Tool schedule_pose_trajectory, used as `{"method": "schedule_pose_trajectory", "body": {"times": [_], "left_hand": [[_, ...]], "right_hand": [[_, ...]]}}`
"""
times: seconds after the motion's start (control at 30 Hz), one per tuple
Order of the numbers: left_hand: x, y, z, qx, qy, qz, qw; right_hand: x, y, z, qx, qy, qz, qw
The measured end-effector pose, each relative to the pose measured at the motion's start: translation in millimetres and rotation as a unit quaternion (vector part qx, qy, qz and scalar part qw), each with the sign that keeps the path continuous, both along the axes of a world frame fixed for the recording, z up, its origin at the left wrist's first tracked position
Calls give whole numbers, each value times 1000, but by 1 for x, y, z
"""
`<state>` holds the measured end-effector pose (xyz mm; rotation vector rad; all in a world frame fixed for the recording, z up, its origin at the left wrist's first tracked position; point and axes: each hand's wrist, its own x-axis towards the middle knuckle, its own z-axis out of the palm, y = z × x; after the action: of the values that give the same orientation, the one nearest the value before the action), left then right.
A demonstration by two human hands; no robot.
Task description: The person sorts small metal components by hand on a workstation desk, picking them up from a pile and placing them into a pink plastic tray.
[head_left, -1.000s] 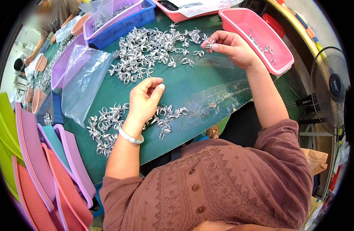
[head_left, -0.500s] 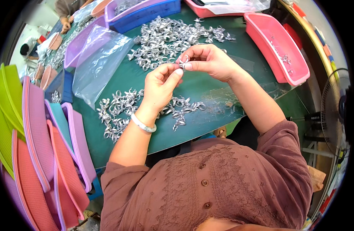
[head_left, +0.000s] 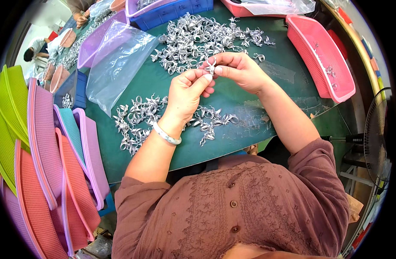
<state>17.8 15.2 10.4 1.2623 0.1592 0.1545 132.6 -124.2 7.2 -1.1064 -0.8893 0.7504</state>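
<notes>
Over the middle of the green table, a small silver ring (head_left: 211,68) with a horned-looking front is held up between both hands. My left hand (head_left: 185,93) is closed, its thumb and forefinger pinching the ring's lower part. From the other side, my right hand (head_left: 243,73) grips it with thumb and bent fingers. Just beyond the hands spreads a large pile of similar silver rings (head_left: 193,39). A smaller group of rings (head_left: 137,118) lies nearer me, on both sides of my left wrist and partly hidden by it.
A pink basket (head_left: 292,39) with a few rings stands at right. Clear plastic bag (head_left: 120,64), purple basket (head_left: 88,54) and blue crate (head_left: 172,16) line the far left. Stacked coloured baskets (head_left: 45,142) rise at left; a fan (head_left: 374,138) is at right. Another person's hand (head_left: 80,20) works far left.
The whole view has shifted slightly, so the table's contents sit further right. The ring between my fingers has turned, and its horned front now shows more plainly.
</notes>
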Motion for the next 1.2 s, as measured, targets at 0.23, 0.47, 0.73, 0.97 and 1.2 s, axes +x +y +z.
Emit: {"method": "schedule_pose_trajectory", "body": {"times": [0.23,0.47,0.73,0.97,1.2], "left_hand": [[1,0,-2,-20,7,-12,1000],[1,-1,-3,-15,2,-14,1000],[1,-2,-2,-6,7,-12,1000],[0,0,1,35,16,0,999],[0,-4,3,49,19,-10,999]], "right_hand": [[-4,0,-1,0,20,-22,1000],[-6,-2,6,14,-7,-21,1000],[-5,-4,7,11,-7,-35,999],[26,-52,52,10,-138,-265,954],[71,-165,90,-303,-439,-648,543]]}}
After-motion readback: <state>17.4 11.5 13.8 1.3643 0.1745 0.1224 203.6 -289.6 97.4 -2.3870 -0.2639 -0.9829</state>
